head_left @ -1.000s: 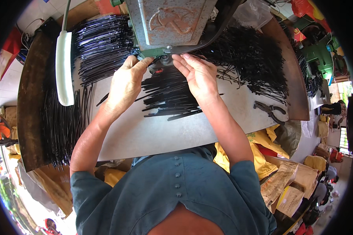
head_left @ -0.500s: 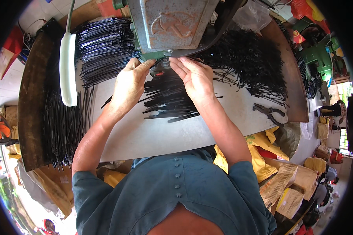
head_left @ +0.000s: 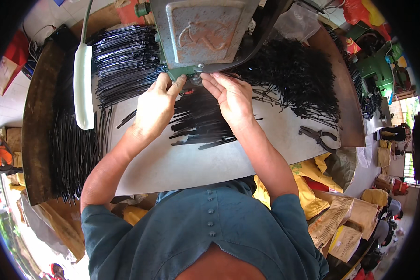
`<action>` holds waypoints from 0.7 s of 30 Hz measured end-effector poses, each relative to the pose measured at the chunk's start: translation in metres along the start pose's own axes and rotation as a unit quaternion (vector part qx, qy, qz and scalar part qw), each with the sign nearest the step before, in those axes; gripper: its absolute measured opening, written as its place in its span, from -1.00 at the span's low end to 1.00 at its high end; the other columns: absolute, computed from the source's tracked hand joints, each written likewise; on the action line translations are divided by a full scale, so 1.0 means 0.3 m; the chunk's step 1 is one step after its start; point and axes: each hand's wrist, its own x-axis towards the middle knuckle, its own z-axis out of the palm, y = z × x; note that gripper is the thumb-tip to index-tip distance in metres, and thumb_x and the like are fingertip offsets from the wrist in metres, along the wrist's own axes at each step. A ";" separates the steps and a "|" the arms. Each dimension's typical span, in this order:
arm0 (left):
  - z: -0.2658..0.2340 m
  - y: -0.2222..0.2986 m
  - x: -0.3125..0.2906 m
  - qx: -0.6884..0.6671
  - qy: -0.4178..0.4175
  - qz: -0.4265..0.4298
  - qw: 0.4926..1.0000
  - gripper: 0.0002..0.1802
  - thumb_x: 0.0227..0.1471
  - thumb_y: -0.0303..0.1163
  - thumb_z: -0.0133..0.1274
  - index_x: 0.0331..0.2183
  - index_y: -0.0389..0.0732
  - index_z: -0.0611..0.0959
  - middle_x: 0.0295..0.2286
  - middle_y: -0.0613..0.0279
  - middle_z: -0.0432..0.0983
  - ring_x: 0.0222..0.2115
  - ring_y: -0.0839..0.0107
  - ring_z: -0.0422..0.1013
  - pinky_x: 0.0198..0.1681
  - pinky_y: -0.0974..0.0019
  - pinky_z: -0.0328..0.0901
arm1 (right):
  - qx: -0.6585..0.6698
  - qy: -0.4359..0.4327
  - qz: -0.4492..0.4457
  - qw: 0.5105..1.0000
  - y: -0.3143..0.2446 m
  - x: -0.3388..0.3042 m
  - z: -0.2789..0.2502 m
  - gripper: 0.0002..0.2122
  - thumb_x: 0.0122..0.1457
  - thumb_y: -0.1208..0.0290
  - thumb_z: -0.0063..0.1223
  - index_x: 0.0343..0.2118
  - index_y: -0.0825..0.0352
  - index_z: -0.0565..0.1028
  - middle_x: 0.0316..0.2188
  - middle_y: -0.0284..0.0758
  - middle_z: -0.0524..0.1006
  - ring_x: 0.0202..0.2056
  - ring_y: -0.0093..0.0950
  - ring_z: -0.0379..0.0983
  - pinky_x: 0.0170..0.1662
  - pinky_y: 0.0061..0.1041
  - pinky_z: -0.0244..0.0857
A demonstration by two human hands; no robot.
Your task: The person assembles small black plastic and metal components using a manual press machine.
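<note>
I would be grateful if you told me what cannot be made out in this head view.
- Head view: whatever the left hand may be pinching, hidden by its fingers.
- Head view: top of the machine, cut off by the upper edge.
- Head view: part of the middle pile of black strips, behind the right hand.
- Head view: red item, far right, too small.

Black pliers lie with handles spread at your three o'clock, a long white lamp hangs at your ten, and clear plastic bunches at one. Yellow sacks and brown paper sacks crowd your four; a green machine stands at two.
</note>
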 end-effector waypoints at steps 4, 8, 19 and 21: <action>-0.048 -0.006 0.024 0.023 -0.040 0.044 0.998 -0.60 -0.23 -0.61 -0.12 -0.20 -0.22 0.42 -0.56 0.08 0.26 -0.57 0.20 0.31 -0.52 0.26 0.24 | 0.021 0.022 0.000 1.000 -0.058 -0.012 -0.029 -0.94 -0.04 0.64 -0.12 -0.50 0.53 0.37 -0.45 -0.10 0.43 -0.35 -0.25 0.42 -0.22 -0.36 0.35; -0.052 -0.091 -0.010 -0.223 -0.150 -0.168 0.948 -0.82 -0.10 -0.45 -0.14 -0.44 -0.34 0.51 -0.78 0.18 0.26 -0.77 0.46 0.22 -0.70 0.41 0.12 | -0.034 -0.035 0.072 0.996 -0.021 0.001 -0.139 -0.92 -0.13 0.57 -0.03 -0.55 0.49 0.39 -0.57 -0.11 0.46 -0.45 -0.34 0.45 -0.34 -0.40 0.37; -0.034 0.087 -0.069 -0.637 -0.230 -0.300 0.672 -0.76 -0.01 -0.25 -0.16 -0.47 -0.26 0.39 -0.69 0.27 0.33 -0.79 0.56 0.22 -0.81 0.57 0.09 | -0.262 -0.138 0.143 0.944 -0.009 -0.086 0.017 -0.78 -0.19 0.46 0.12 -0.56 0.47 0.33 -0.65 -0.29 0.41 -0.65 -0.53 0.39 -0.64 -0.59 0.29; -0.040 0.079 -0.066 -0.624 -0.227 -0.301 0.685 -0.77 -0.01 -0.27 -0.16 -0.52 -0.25 0.37 -0.73 0.26 0.30 -0.85 0.56 0.17 -0.86 0.57 0.03 | -0.227 -0.143 0.137 0.953 -0.001 -0.076 0.023 -0.76 -0.19 0.47 0.12 -0.53 0.48 0.31 -0.64 -0.28 0.40 -0.66 -0.52 0.38 -0.63 -0.58 0.31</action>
